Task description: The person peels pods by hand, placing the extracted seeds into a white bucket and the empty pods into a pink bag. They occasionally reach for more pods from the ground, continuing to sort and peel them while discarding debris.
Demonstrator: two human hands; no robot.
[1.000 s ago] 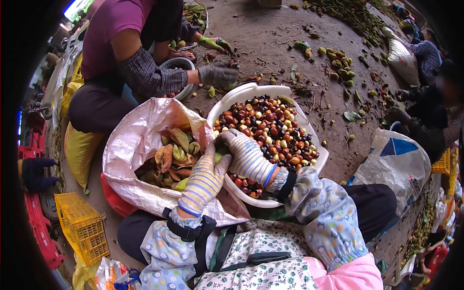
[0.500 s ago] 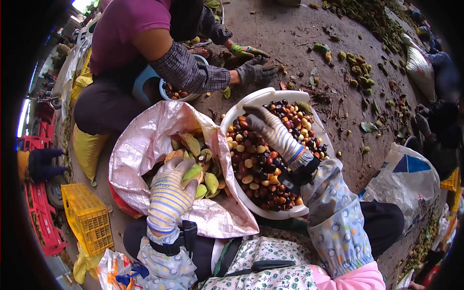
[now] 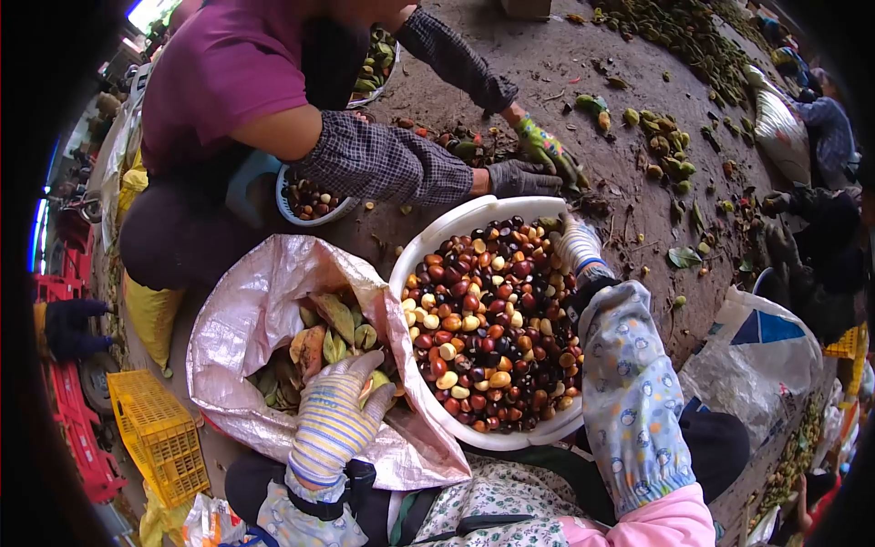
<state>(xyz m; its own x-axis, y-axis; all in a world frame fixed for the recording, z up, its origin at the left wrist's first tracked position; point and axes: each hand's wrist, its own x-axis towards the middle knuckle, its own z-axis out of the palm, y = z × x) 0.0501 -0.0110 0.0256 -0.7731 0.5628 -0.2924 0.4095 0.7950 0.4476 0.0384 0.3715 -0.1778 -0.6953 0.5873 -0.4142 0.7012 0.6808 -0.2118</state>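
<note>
My left hand [image 3: 339,415], in a striped glove with grey fingers, is inside the mouth of a pinkish woven sack [image 3: 241,314]. Its fingers curl around a green seed pod [image 3: 375,387]. More green and brown pods [image 3: 333,319] lie in the sack. To the right stands a white basin [image 3: 428,221] full of shiny brown, black and cream seeds [image 3: 492,319]. My right hand [image 3: 580,244], gloved alike, grips the basin's far right rim; its fingertips are partly hidden.
Opposite me a person in a purple shirt [image 3: 223,82] reaches gloved hands [image 3: 538,169] to the ground beyond the basin. A small blue basin [image 3: 305,205] holds seeds. A yellow crate [image 3: 159,438] stands left, a white sack [image 3: 756,346] right. Pods [image 3: 670,146] litter the floor.
My right hand has moved from above the seeds to the basin's right rim. The basin sits a little further left and nearer. The other person's hands have moved right.
</note>
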